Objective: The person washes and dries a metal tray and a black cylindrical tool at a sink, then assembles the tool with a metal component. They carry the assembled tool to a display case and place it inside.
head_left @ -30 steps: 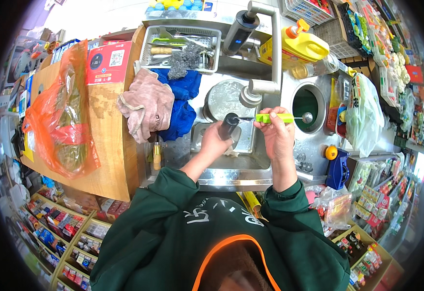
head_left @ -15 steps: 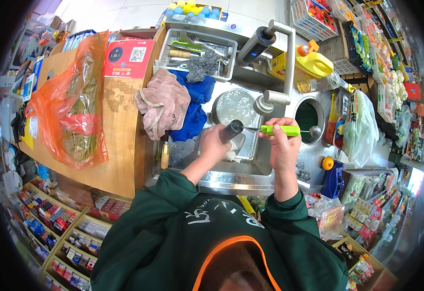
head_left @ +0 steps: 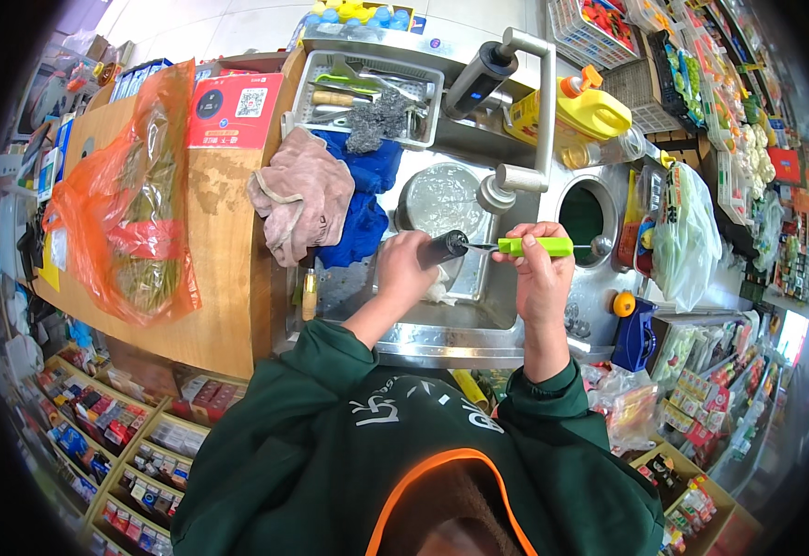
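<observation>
Over the sink [head_left: 478,317], my left hand [head_left: 404,266] is closed around a dark cylindrical thing [head_left: 441,248], its end turned right. My right hand [head_left: 543,278] pinches the bright green handle of a double-ended melon baller [head_left: 534,246], thumb on top. The tool's narrow metal end points left and meets the end of the cylinder; whether it goes inside is too small to tell. Its round scoop end sticks out to the right. Beneath my left hand lie a greyish shape and white scraps, partly hidden. A round metal pan [head_left: 443,199] of water stands behind.
A swivel faucet [head_left: 548,111] arches over the sink. Left of it lie a pink cloth [head_left: 304,195], a blue cloth [head_left: 363,227] and a utensil basket [head_left: 437,102]. A yellow jug [head_left: 599,113] stands back right, near a round drain hole [head_left: 585,218]. An orange bag [head_left: 112,199] covers the wooden counter.
The dark cylinder has tilted, its end turning more to the right toward the melon baller. The right hand stays nearly in place; the whole view has shifted slightly.
</observation>
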`<act>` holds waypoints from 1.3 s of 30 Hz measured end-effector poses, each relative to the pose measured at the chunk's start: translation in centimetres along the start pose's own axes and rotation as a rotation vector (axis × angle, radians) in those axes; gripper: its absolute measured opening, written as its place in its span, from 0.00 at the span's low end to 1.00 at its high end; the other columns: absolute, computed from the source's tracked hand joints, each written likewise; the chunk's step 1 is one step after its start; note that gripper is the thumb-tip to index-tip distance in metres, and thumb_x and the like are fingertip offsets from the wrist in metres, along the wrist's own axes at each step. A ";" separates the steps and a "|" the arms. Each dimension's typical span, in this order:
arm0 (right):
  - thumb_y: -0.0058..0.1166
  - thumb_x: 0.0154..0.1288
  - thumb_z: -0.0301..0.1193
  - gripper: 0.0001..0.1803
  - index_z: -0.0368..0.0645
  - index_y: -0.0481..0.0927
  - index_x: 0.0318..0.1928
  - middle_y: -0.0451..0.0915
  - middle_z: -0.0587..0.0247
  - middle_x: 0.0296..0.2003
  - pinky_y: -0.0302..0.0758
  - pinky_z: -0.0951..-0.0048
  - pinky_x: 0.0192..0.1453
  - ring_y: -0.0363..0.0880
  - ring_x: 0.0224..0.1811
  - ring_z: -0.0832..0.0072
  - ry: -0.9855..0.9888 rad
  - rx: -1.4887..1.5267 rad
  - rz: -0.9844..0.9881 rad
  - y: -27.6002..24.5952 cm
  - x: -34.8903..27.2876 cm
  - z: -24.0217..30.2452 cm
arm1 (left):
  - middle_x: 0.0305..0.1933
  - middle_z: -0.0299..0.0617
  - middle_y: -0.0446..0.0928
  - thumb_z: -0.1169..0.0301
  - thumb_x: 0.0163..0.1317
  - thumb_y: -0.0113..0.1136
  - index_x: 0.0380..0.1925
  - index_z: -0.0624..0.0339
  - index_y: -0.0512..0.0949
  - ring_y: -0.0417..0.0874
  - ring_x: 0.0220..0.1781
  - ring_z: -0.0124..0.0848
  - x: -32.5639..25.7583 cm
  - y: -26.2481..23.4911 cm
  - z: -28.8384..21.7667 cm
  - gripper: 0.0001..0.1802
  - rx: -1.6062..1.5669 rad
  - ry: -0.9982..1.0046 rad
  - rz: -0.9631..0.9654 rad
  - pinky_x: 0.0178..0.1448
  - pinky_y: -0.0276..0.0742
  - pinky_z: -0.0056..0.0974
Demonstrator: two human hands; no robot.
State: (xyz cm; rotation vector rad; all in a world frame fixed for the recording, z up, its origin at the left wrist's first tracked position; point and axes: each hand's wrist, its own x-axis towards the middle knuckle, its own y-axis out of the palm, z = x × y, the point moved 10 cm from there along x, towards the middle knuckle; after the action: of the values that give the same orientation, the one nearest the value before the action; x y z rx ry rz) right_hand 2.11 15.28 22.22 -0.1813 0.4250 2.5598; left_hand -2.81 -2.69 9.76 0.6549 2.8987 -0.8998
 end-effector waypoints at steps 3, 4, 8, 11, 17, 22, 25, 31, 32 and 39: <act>0.53 0.69 0.26 0.06 0.43 0.70 0.43 0.77 0.56 0.40 0.84 0.64 0.42 0.78 0.39 0.73 0.038 0.050 -0.023 -0.6 0.1 -0.5 | 0.43 0.46 0.78 0.71 0.39 0.70 0.40 0.57 0.78 0.76 0.50 0.49 0.1 0.0 -0.2 0.23 0.003 0.010 -0.012 0.54 0.73 0.46; 0.53 0.69 0.26 0.06 0.43 0.71 0.42 0.77 0.57 0.40 0.84 0.64 0.43 0.79 0.39 0.73 0.047 0.073 -0.042 -1.0 0.1 -0.8 | 0.43 0.46 0.78 0.72 0.39 0.70 0.40 0.57 0.78 0.76 0.50 0.49 0.2 0.2 -0.2 0.23 0.005 0.006 -0.005 0.54 0.73 0.46; 0.54 0.69 0.29 0.07 0.44 0.71 0.42 0.78 0.58 0.39 0.84 0.63 0.43 0.79 0.39 0.73 0.024 0.119 -0.127 -2.4 0.3 -1.4 | 0.43 0.46 0.78 0.72 0.39 0.69 0.40 0.59 0.78 0.76 0.49 0.50 0.5 0.7 0.0 0.23 0.024 0.003 -0.012 0.54 0.73 0.46; 0.54 0.70 0.28 0.07 0.44 0.71 0.43 0.78 0.58 0.39 0.83 0.61 0.44 0.79 0.37 0.73 0.058 0.141 -0.118 -2.8 0.7 -2.5 | 0.43 0.46 0.78 0.72 0.39 0.69 0.41 0.59 0.77 0.77 0.49 0.50 0.8 1.7 0.5 0.23 0.036 -0.031 0.013 0.54 0.73 0.47; 0.53 0.71 0.31 0.07 0.42 0.72 0.42 0.79 0.57 0.38 0.83 0.63 0.46 0.78 0.32 0.75 0.053 0.226 -0.223 -4.4 2.2 -4.4 | 0.44 0.46 0.78 0.71 0.41 0.68 0.44 0.58 0.77 0.78 0.51 0.49 1.9 3.3 1.4 0.25 0.068 -0.127 0.082 0.54 0.74 0.48; 0.54 0.71 0.31 0.07 0.42 0.72 0.42 0.80 0.58 0.37 0.83 0.63 0.46 0.78 0.32 0.74 0.053 0.193 -0.229 -4.8 3.8 -5.3 | 0.46 0.47 0.78 0.70 0.43 0.66 0.47 0.58 0.77 0.77 0.53 0.48 2.9 4.1 1.9 0.25 0.087 -0.218 0.153 0.56 0.74 0.47; 0.54 0.71 0.31 0.07 0.42 0.72 0.42 0.80 0.60 0.36 0.82 0.65 0.45 0.77 0.33 0.75 0.057 0.200 -0.214 -4.8 4.6 -5.6 | 0.50 0.47 0.78 0.69 0.44 0.66 0.50 0.59 0.76 0.77 0.55 0.48 3.1 4.4 2.2 0.28 0.097 -0.262 0.183 0.59 0.74 0.47; 0.53 0.71 0.29 0.05 0.44 0.71 0.41 0.79 0.60 0.37 0.82 0.61 0.47 0.77 0.33 0.75 0.082 0.199 -0.214 -5.2 5.4 -6.2 | 0.55 0.49 0.77 0.67 0.45 0.68 0.55 0.62 0.75 0.76 0.59 0.47 3.4 5.1 2.8 0.33 0.096 -0.315 0.234 0.62 0.73 0.45; 0.53 0.71 0.29 0.05 0.44 0.71 0.42 0.79 0.60 0.37 0.82 0.61 0.47 0.77 0.34 0.75 0.086 0.200 -0.218 -5.4 5.5 -6.3 | 0.55 0.50 0.77 0.67 0.45 0.68 0.56 0.62 0.75 0.76 0.59 0.47 3.4 5.3 2.9 0.33 0.097 -0.327 0.250 0.62 0.73 0.45; 0.55 0.70 0.28 0.08 0.42 0.71 0.44 0.78 0.58 0.39 0.82 0.62 0.46 0.78 0.39 0.73 0.034 0.145 -0.232 -5.3 4.5 -4.8 | 0.52 0.52 0.79 0.64 0.45 0.70 0.54 0.62 0.74 0.80 0.55 0.49 2.9 5.9 3.6 0.33 0.053 -0.333 0.310 0.58 0.75 0.46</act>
State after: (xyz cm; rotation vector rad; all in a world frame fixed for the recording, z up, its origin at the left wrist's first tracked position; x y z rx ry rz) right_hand 1.28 20.18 15.30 -0.2082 0.5658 2.2919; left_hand -3.36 0.84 3.16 0.8381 2.4072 -0.9409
